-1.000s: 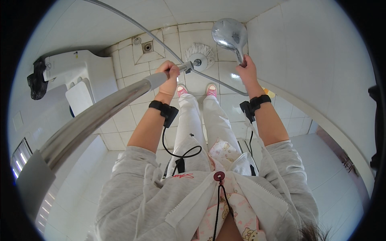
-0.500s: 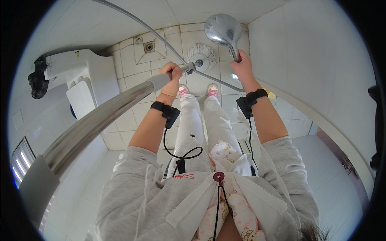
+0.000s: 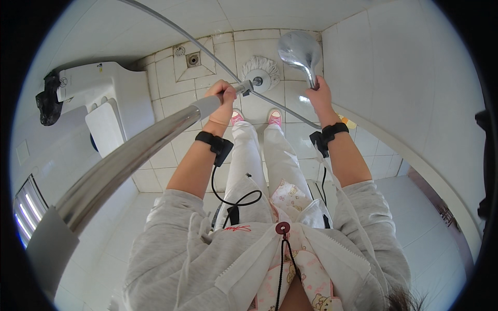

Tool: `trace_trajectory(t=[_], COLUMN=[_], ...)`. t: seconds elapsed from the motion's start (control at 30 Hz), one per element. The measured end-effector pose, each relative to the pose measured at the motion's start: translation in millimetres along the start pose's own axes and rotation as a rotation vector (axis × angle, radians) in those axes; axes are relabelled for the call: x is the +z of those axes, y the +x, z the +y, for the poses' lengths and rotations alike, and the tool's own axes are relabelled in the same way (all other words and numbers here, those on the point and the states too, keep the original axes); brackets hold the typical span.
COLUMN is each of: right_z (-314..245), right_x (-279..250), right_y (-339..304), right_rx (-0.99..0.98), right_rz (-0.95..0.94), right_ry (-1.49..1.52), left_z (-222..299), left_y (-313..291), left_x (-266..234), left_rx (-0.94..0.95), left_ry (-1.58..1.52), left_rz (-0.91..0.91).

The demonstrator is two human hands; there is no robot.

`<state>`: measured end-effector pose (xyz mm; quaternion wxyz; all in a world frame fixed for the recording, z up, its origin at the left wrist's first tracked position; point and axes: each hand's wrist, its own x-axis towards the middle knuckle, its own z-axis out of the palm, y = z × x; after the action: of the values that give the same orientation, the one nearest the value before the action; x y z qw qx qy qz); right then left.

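My left hand (image 3: 222,97) is closed round the handle of a mop (image 3: 155,136), a long metal pole with grey sleeves that slants from the lower left. Its round white string head (image 3: 261,70) rests on the tiles ahead of my feet. In my right hand (image 3: 320,98) is a chrome shower head (image 3: 300,49), gripped by its handle, its broad round end pointing away from me by the right wall. A grey shower hose (image 3: 218,61) runs from the upper left, past the mop pole, towards my right hand. No water shows.
A floor drain (image 3: 193,60) sits in the tiles at the far left. On the left stands a white squat fixture (image 3: 111,85) with a black bag (image 3: 49,99) at its end. A white panel wall (image 3: 399,78) rises on the right. My pink shoes (image 3: 274,117) stand on the tiled floor.
My right hand has moved the shower head right and a little nearer, towards the right wall. The hose end has shifted with it. My left hand and the mop are almost still.
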<state>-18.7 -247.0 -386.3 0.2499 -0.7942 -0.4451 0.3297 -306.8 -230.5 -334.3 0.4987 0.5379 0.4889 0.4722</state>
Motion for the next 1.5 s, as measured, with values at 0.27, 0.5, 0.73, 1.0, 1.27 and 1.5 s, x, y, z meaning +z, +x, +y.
trace_trajectory(t=[0.27,0.5,0.73,1.0,1.27,1.5], right_z=[5,-1,-19,-53,-68,-72], right_x=[-3,-2,7,14,27,47], right_y=[1,5,6,3,7,9], right_rx=[0.021,-0.022,-0.064,-0.062,-0.163,-0.242], right_rz=[0.051,0.052,-0.003,-0.127,-0.180,-0.195], right_ry=[-0.075,-0.059,0.184,0.317,0.318,0.297], left_z=[-2,-3,-5,-8,-4,-8], left_y=[-1,-4,-6,-11,-13,-11], left_x=[1,1,1,1,-2,-2], left_rx=[0.008,0.008,0.012,0.039,-0.013,0.005], left_ry=[-0.031,0.019,-0.003,0.027,-0.001,-0.002], left_rz=[0.003,0.001,0.007,0.017,0.007,0.019])
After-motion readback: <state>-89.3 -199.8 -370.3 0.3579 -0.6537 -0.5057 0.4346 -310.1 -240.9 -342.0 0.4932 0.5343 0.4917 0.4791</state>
